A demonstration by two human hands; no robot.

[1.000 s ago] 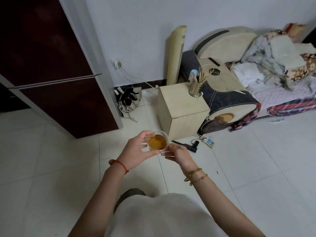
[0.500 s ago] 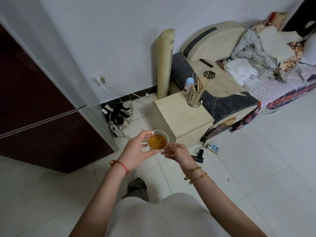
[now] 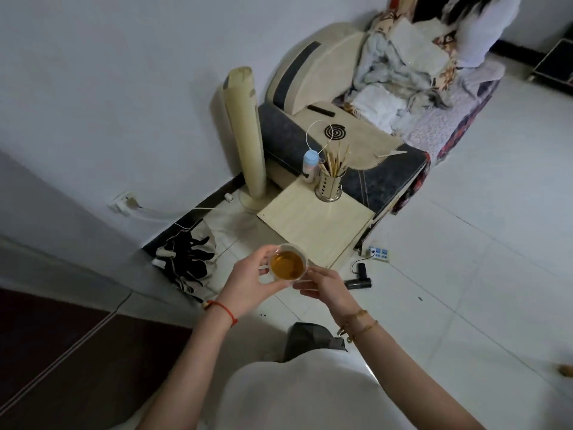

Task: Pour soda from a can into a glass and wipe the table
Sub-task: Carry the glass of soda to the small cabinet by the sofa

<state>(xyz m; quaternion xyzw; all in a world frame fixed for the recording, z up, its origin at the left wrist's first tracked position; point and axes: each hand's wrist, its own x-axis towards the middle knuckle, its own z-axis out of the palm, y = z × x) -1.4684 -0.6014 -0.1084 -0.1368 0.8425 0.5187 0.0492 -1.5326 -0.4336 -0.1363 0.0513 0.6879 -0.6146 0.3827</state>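
A clear glass (image 3: 287, 264) filled with amber soda is carried in the air between both hands, just short of the near corner of a small pale wooden table (image 3: 313, 225). My left hand (image 3: 248, 282) grips the glass from its left side, thumb and fingers curled round the wall. My right hand (image 3: 325, 288) holds it from the right and below with its fingertips. No can or cloth is in view.
On the table's far corner stand a metal holder with chopsticks (image 3: 330, 184) and a small bottle (image 3: 310, 166). Behind are a tower fan (image 3: 245, 131) and a sofa (image 3: 356, 131) piled with blankets. A power strip (image 3: 379, 252), a black device (image 3: 359, 279) and a bag (image 3: 187, 262) lie on the tiled floor.
The view has moved closer to the table and tilted, so the table now lies just beyond the glass. Both hands keep the same hold on the glass.
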